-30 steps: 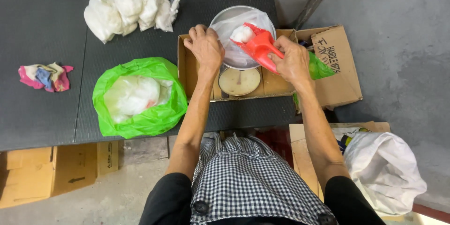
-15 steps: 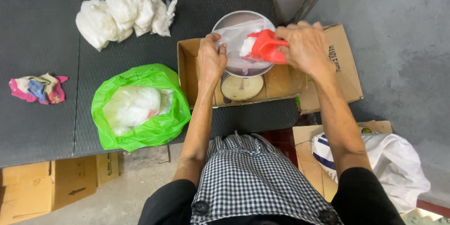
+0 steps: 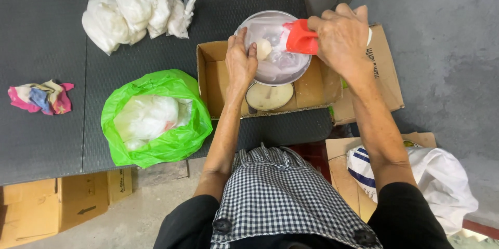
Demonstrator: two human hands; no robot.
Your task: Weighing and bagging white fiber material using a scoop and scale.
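1. The work in hand looks like scooping: the right hand (image 3: pixel 340 38), upper right of centre in the frame, is closed tight around a red plastic scoop (image 3: pixel 300 37), tipped over a round metal pan (image 3: pixel 274 46) lined with thin clear plastic.
2. The left hand (image 3: pixel 240 62) rests on the pan's near-left rim, fingers curled loosely, thumb touching a small pale lump (image 3: pixel 263 48) inside; I can't tell whether it really grips it.
3. The pan sits on what looks like a dial scale (image 3: pixel 269 96), its cream face showing below, inside an open cardboard box (image 3: pixel 213 80) on the dark, ribbed tabletop (image 3: pixel 52 140).
4. My guess: the next move needs a steady tilt of the scoop while the pan is kept from shifting.
5. Lower left of centre, a glossy green plastic bag (image 3: pixel 176 140) gapes open around white, soft-looking contents. Upper left lie knotted white bags (image 3: pixel 130 10), lumpy and crinkled; far left, a crumpled coloured cloth (image 3: pixel 41 97).
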